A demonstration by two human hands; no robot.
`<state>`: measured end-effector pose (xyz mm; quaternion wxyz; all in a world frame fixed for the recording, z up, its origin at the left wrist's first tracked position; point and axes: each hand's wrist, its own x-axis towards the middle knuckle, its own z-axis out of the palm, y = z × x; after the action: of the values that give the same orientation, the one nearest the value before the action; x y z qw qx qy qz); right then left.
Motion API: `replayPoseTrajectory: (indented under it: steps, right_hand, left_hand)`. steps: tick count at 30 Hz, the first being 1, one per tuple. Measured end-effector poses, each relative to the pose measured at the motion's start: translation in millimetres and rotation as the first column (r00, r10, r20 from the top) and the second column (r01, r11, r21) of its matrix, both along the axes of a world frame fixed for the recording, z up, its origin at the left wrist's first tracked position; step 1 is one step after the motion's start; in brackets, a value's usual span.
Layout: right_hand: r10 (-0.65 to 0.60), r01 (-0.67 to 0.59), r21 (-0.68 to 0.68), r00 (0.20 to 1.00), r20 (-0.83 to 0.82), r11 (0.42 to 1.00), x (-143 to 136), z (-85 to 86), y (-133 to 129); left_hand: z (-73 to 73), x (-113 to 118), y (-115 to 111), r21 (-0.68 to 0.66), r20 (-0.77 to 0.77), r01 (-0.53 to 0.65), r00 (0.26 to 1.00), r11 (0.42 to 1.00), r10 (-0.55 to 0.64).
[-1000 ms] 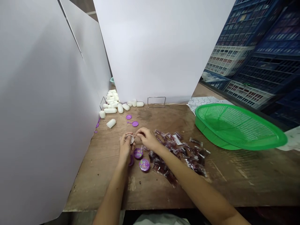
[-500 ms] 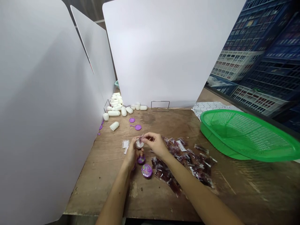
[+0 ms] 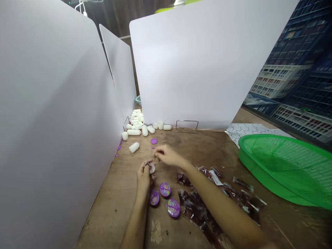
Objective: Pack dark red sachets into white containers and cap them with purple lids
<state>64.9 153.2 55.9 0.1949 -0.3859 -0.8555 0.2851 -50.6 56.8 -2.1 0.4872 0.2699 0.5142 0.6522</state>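
My left hand (image 3: pixel 143 175) is closed around a small white plastic cup (image 3: pixel 151 168), held by its rim above the wooden table. Something dark, apparently a small packet, shows at the cup's edge under my thumb. My right hand (image 3: pixel 167 155) reaches over the table just beyond the cup, fingers bent and apart, slightly blurred. It covers most of a purple lid whose thin handle tip (image 3: pixel 153 147) peeks out at its left. A round purple lid (image 3: pixel 154 141) lies farther back. Purple-lidded cups (image 3: pixel 165 190) stand near my left wrist.
Dark red sachets (image 3: pixel 197 209) lie spread beneath and around my right forearm. A green mesh basket (image 3: pixel 280 173) is at the right. Stacked white cups (image 3: pixel 134 147) are heaped at the back left. White partition boards (image 3: pixel 192 69) stand along the left and back.
My right hand has left the cup and moved forward over the purple lid with the handle. My left hand still holds the cup. The camera view has shifted.
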Motion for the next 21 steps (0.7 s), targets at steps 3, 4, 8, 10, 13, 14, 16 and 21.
replayPoseTrajectory:
  steps: [3, 4, 8, 10, 13, 14, 16, 21]
  right_hand:
    - [-0.168, 0.168, 0.027, 0.985, 0.022, 0.985, -24, -5.1, 49]
    - [-0.210, 0.209, 0.029, 0.977, 0.033, 0.978, -31, -9.6, 62]
    - [-0.292, 0.292, 0.016, 0.954, 0.062, 0.956, -42, -23.4, 86]
    - [-0.300, 0.299, 0.020, 0.953, 0.032, 0.954, -40, -21.6, 82]
    - [-0.255, 0.259, 0.052, 0.964, -0.077, 0.964, -33, -13.0, 51]
    - [-0.221, 0.229, 0.065, 0.969, -0.115, 0.971, -28, -11.2, 34]
    - [-0.124, 0.142, 0.094, 0.977, -0.175, 0.985, -18, -11.5, -6]
    - [0.126, 0.028, 0.337, 0.895, -0.428, 0.941, 13, -26.2, -87]
  left_hand:
    - [0.4, -9, 1, 0.011, 0.002, -0.069, 0.998, 0.998, 0.069]
    - [0.9, -10, 1, 0.014, 0.001, -0.083, 0.997, 0.996, 0.083]
    - [3.9, -8, -4, 0.012, -0.010, -0.101, 0.995, 0.995, 0.101]
    - [5.2, -6, -5, 0.006, -0.018, -0.099, 0.995, 0.995, 0.099]
    - [6.5, -4, -6, -0.003, -0.024, -0.097, 0.995, 0.995, 0.097]
    - [6.9, -4, -6, -0.004, -0.029, -0.096, 0.995, 0.995, 0.096]
    - [8.3, -1, -7, -0.001, -0.051, -0.082, 0.995, 0.997, 0.082]
    - [20.9, 14, -15, -0.009, -0.071, 0.048, 0.996, 0.999, -0.048]
